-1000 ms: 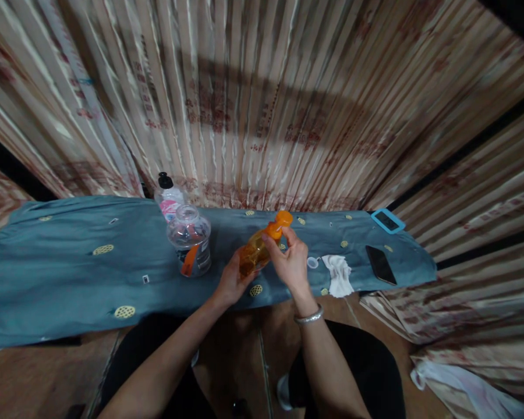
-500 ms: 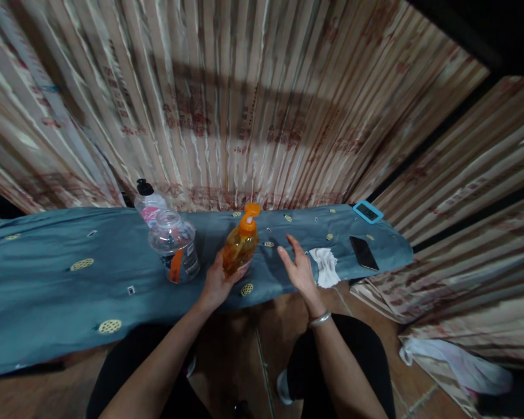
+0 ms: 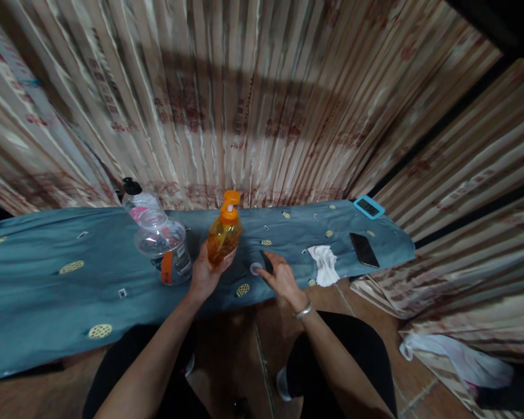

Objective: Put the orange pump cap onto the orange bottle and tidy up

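Left hand wraps the lower body of the orange pump bottle from the near side, fingers closed around it. Bottle stands upright on the tabletop, approx. centre of the blue cloth, just right of the clear jar. Grip low on the body appears to steady the bottle, since the tall pump head makes it top-heavy.

Right hand rests low on the cloth, palm down, fingers reaching left toward a small round cap. Fingertips are at or just beside the cap; contact cannot be confirmed, and the hand is not closed on anything visible. A small dark item lies under or beside the fingers; ID not possible.

Bottle appearance: translucent orange plastic, amber liquid filling most of the body, opaque orange pump w/ a pale collar, spout pointing right.

Other items: a clear bottle w/ black cap and pink label stands behind the jar, touching or nearly so. A crumpled white cloth lies right of the right hand. A dark phone lies flat further right, w/ a blue-framed device near the far corner.
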### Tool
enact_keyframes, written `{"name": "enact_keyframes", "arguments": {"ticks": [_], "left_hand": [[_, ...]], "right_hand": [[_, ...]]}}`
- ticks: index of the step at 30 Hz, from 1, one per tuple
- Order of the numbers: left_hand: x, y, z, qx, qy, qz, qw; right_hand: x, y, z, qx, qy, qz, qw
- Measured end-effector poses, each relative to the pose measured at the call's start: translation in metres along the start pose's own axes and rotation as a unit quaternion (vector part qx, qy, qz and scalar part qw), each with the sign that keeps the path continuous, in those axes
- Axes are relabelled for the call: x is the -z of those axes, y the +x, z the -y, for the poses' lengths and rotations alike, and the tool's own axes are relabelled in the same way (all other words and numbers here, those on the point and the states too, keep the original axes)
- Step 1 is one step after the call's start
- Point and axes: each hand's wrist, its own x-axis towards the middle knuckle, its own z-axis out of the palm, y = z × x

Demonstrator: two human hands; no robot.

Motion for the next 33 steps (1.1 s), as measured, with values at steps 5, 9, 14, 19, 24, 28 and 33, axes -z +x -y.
{"name": "enact_keyframes", "arguments": {"ticks": [5,9,14,19,24,28,33], "left_hand": [[0.002,-0.001,-0.001,0.003,0.005,0.014,1.000],[0.004,-0.001,-0.002,0.015,0.021,0.021,0.999],[0.003,-0.002,0.002,0.014,0.025,0.018,0.999],[0.004,-0.001,0.010,-0.008,0.024,0.018,1.000],[0.002,-0.001,0.010,-0.017,0.011,0.042,0.999],[0.002,0.000,0.014,-0.035,-0.009,0.043,0.998],[0.003,0.001,0.016,-0.030,-0.011,0.034,0.999]], "right_hand": [[0.042,-0.003,-0.073,-0.159,-0.095,-0.136,0.973],[0.058,-0.015,-0.118,-0.230,-0.124,-0.081,0.962],[0.025,-0.038,-0.085,-0.147,-0.072,-0.060,0.985],[0.014,-0.035,-0.020,-0.068,0.153,-0.051,0.985],[0.034,0.017,0.063,-0.002,0.362,-0.180,0.915],[0.015,0.025,0.111,0.127,0.327,-0.233,0.907],[-0.009,-0.021,0.107,0.155,0.203,-0.164,0.953]]}}
